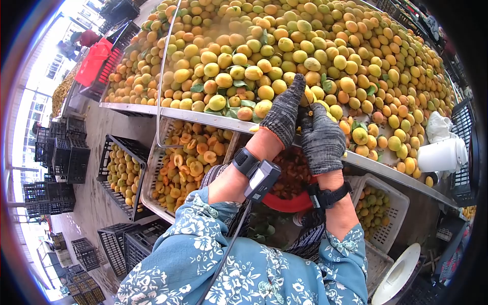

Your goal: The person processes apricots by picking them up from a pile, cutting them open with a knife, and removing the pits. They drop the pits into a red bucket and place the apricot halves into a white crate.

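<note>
My left hand (282, 114) and my right hand (322, 136), both in grey knitted gloves, meet above the table's front edge. Between them is a yellow apricot (308, 95), mostly covered by the gloves. The left fingers close on its left side; the right fingers are curled against it from the right. Something small and dark shows between the gloves, too hidden to name. Beyond the hands spreads a large heap of whole apricots (213, 58) with some green leaves. Directly below sits a red tub (284, 203) holding brown pieces, probably pits.
A pale crate (147, 195) of split apricots stands left of the tub. Another pale crate (401, 213) with greenish fruit is at the right. The metal table edge (229, 122) runs across. A white bucket (442, 155) lies at right; black crates (71, 157) stack at left.
</note>
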Available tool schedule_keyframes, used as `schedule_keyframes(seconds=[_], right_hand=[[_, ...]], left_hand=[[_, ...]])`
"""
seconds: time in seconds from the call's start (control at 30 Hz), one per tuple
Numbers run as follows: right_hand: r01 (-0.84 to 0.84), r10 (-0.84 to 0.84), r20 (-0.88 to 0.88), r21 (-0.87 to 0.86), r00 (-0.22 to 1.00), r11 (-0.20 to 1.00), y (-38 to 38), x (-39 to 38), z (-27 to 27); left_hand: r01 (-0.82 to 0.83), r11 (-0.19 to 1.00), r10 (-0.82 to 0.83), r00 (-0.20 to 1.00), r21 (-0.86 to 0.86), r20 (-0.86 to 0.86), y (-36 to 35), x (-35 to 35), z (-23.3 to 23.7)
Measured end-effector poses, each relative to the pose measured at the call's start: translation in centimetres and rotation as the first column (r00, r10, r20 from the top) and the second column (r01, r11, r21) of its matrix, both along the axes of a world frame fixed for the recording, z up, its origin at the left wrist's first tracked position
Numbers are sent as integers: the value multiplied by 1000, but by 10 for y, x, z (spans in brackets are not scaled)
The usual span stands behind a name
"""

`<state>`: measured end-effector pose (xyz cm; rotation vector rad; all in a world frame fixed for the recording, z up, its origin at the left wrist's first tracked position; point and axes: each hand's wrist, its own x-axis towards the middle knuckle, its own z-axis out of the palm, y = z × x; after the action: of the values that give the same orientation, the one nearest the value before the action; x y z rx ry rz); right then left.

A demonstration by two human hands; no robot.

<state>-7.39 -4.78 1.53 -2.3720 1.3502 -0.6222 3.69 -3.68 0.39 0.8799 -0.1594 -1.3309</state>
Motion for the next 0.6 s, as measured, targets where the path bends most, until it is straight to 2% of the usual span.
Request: schedule_keyframes(seconds=[0.03, 0.1, 0.17, 0.23, 0.27, 0.33, 0.37, 0.4, 0.43, 0.47, 0.53, 0.6], right_hand=[[0, 0, 0, 0, 1000, 1000, 1, 1, 3], [23, -30, 48, 133, 998, 991, 3, 4, 11], [5, -21, 104, 158, 994, 987, 3, 6, 10], [-10, -19, 160, 182, 987, 983, 2, 6, 10], [-40, -5, 209, 209, 978, 977, 2, 6, 10], [-69, 6, 260, 236, 966, 969, 0, 7, 5], [-126, 3, 395, 287, 919, 950, -3, 7, -4], [-190, -9, 520, 329, 854, 925, -4, 6, -11], [-190, -9, 520, 328, 854, 925, -6, 5, -15], [-244, 27, 545, 330, 838, 912, -8, 3, -18], [-295, 59, 571, 329, 819, 897, -12, -3, -27], [-378, 231, 513, 201, 827, 904, -17, -9, -36]], left_hand=[[2, 1000, -2, 1000, -4, -8, 0, 1, 0], [-17, 999, 18, 1000, -27, 19, -4, 1, -6], [-38, 998, 40, 998, -50, 44, -8, 2, -15], [-83, 985, 122, 958, -153, 261, -11, 2, -19], [-82, 985, 120, 958, -152, 262, -12, 2, -21], [-138, 977, 199, 868, -164, 454, -12, 2, -21], [-137, 977, 197, 868, -163, 455, -12, 4, -25], [-147, 936, 350, 469, -320, 811, -12, 6, -29], [-67, 888, 450, -72, -454, 890, -12, 8, -32], [-67, 888, 450, -72, -455, 890, -11, 8, -36], [1, 889, 438, -290, -457, 851, -2, 6, -29], [27, 886, 453, -266, -463, 851, 3, 5, -27]])
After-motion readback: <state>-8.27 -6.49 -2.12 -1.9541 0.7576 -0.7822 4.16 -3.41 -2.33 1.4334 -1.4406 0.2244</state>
